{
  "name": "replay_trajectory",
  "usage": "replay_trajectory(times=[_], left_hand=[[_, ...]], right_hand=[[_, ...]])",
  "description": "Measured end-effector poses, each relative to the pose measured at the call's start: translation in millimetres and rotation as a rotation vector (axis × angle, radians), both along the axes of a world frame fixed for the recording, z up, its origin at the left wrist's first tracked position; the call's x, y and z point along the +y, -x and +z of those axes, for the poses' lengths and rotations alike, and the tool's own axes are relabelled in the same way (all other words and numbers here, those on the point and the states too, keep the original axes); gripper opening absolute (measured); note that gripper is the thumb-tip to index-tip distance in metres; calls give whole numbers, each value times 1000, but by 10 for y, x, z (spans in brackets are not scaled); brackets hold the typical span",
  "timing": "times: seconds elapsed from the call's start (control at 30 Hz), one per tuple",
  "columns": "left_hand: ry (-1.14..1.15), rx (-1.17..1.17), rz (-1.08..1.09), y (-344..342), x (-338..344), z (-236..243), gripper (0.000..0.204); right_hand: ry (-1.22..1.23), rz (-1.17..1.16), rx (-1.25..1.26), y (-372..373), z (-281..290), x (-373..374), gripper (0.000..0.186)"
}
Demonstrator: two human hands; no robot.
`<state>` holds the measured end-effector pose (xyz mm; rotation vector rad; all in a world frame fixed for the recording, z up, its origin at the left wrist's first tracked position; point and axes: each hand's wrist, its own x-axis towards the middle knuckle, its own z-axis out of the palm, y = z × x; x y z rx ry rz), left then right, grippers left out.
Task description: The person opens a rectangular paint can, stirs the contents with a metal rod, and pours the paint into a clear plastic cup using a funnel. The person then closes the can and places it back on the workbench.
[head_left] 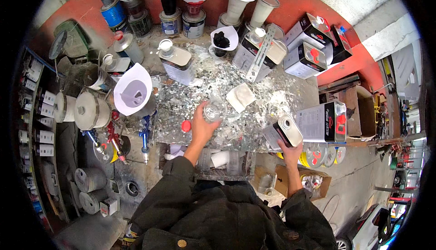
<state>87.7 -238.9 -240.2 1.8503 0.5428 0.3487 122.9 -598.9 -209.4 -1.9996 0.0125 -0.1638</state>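
Note:
My left hand (204,123) is closed around a clear plastic cup (215,108) at the middle of the paint-spattered bench (209,136). The cup looks see-through, and I cannot tell whether liquid is in it. At the right, my right hand (291,152) grips a rectangular metal can (274,137) with an uncapped round spout on top. The can leans slightly; whether its base touches the bench is hard to tell. A red screw cap (186,126) lies left of my left hand. Just beyond the cup rests a folded whitish cloth (241,97).
A metal can with a white spout (177,63) stands behind the cup. Paper strainers sit in cups along the back, and one large strainer (133,89) is at the left. Spray guns (145,136) hang off the left edge. Another rectangular can (321,122) lies at the right.

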Motion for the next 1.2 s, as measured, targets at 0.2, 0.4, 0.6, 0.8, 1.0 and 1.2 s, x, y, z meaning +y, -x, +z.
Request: replay_trajectory(times=[0.2, 0.4, 0.6, 0.8, 1.0, 1.2], left_hand=[[506, -287, -204, 163, -153, 364, 82], [991, -290, -381, 86, -131, 1164, 82], [1068, -439, -494, -220, -264, 1825, 79], [942, -565, -530, -437, -266, 2472, 79], [992, -655, -648, -473, -225, 2750, 81], [1001, -671, -661, -459, -212, 2723, 79]], right_hand=[[70, 39, 10, -106, 351, 257, 61], [165, 213, 54, -143, 864, 280, 64], [87, 274, 28, -137, 1552, 212, 68], [-38, 266, -45, -114, 1960, 165, 68], [-87, 241, -100, -102, 1913, 60, 68], [-100, 224, -46, -37, 1766, -26, 70]])
